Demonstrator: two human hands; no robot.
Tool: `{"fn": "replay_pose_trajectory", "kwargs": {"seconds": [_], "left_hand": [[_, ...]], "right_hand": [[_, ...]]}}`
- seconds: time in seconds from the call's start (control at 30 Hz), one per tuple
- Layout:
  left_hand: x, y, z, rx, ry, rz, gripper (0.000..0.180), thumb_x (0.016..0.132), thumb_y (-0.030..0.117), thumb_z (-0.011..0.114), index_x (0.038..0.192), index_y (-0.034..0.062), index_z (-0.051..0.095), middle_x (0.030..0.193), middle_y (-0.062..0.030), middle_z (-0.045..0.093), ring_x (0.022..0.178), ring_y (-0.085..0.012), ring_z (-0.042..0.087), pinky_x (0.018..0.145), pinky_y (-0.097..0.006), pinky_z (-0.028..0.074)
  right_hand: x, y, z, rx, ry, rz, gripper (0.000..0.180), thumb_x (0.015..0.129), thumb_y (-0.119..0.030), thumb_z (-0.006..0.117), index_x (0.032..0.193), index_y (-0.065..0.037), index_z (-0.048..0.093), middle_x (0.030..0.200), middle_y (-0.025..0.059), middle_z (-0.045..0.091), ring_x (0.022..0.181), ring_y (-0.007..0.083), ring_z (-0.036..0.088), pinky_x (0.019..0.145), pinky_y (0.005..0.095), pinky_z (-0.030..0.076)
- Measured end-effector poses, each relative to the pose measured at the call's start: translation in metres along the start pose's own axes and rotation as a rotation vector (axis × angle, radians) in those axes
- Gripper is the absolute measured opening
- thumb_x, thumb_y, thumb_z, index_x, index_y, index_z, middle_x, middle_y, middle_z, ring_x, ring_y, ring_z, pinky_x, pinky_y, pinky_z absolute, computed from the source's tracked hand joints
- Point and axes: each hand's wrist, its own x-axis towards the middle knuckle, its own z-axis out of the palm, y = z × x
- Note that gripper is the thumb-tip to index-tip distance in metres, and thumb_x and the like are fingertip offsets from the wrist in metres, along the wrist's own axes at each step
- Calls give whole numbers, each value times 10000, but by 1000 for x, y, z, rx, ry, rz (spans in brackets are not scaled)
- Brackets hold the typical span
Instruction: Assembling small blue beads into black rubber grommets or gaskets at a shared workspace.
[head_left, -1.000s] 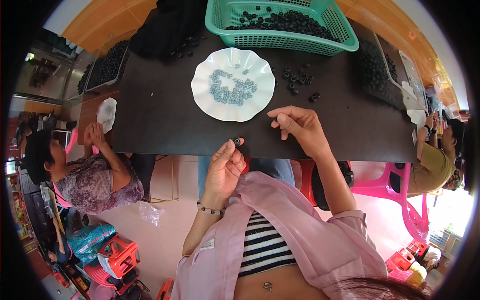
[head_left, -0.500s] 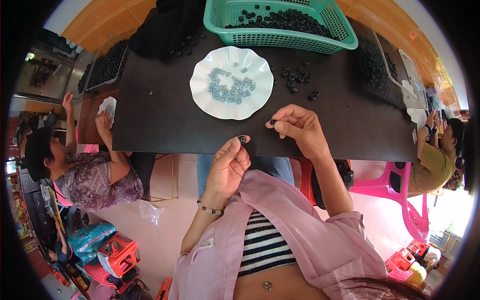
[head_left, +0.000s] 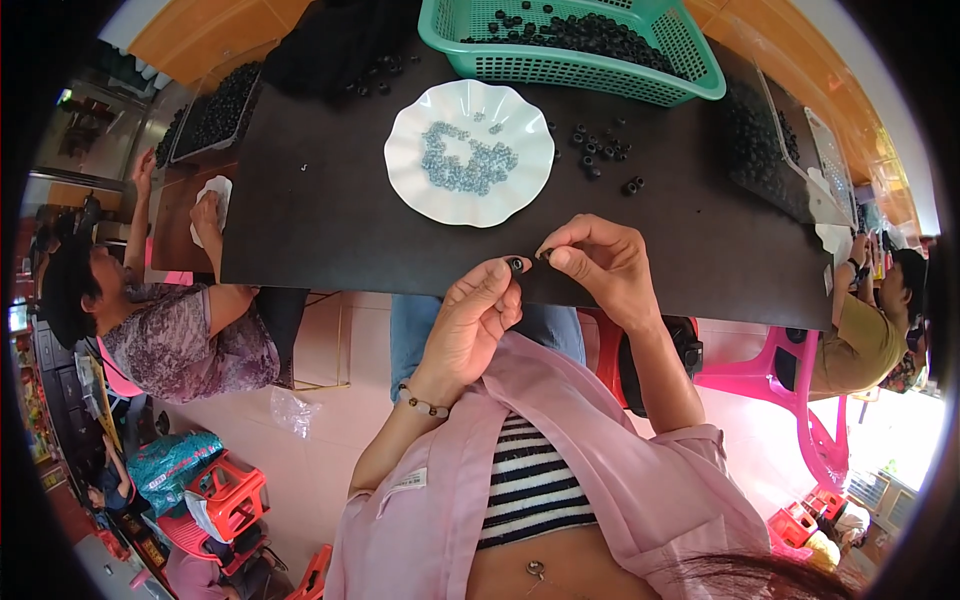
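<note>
The left hand (head_left: 470, 310) grips a small round black piece (head_left: 517, 265); just beside it the right hand (head_left: 607, 265) pinches a tiny dark item (head_left: 546, 254) (shape unclear), the two apart. Beyond the grips, small clear pieces (head_left: 482, 172) on a white scalloped plate (head_left: 412, 198), loose round black pieces (head_left: 592, 150) on the dark-brown worktop (head_left: 300, 220) and, farther, a green plastic basketful (head_left: 600, 78) seem left; finished work cannot be told.
</note>
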Motion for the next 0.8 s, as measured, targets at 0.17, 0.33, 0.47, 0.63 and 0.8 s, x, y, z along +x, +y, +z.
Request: {"fn": "replay_pose_trajectory", "kwargs": {"seconds": [0.17, 0.33, 0.47, 0.63, 0.8], "left_hand": [[-1, -1, 0, 3, -5, -9, 264, 963, 247, 575, 1090, 22, 625, 719, 44, 549, 644, -16, 491, 626, -168, 410], [-2, -2, -2, 5, -3, -19, 263, 958, 255, 583, 1089, 32, 629, 720, 44, 553, 642, -19, 497, 628, -168, 420], [-5, -4, -4, 4, 3, -11, 268, 955, 263, 586, 1086, 34, 630, 720, 44, 555, 640, -21, 499, 625, -168, 422], [-7, -4, -3, -8, 4, -14, 264, 951, 274, 594, 1076, 45, 634, 726, 42, 564, 641, -28, 503, 618, -173, 419], [-6, -6, -4, -24, -4, -11, 240, 947, 268, 600, 1055, 58, 639, 733, 39, 571, 646, -31, 508, 625, -176, 429]], "right_hand": [[-1, 2, 2, -5, -16, -11, 95, 875, -61, 670, 925, 18, 660, 872, 49, 650, 830, 101, 593, 797, 249, 469], [-3, 2, 7, 47, 23, -21, 102, 858, -31, 680, 948, 15, 668, 885, 43, 640, 832, 98, 590, 791, 242, 470], [-5, -2, 8, 35, 16, -11, 124, 843, 1, 683, 966, 14, 674, 897, 45, 634, 836, 100, 592, 796, 239, 473], [-7, -2, 8, 45, -17, -26, 158, 819, 69, 671, 970, 25, 670, 925, 67, 624, 843, 124, 603, 819, 249, 487], [-8, -2, 9, 29, -29, -1, 158, 815, 73, 670, 967, 27, 666, 918, 72, 622, 850, 130, 603, 818, 255, 491]]}}
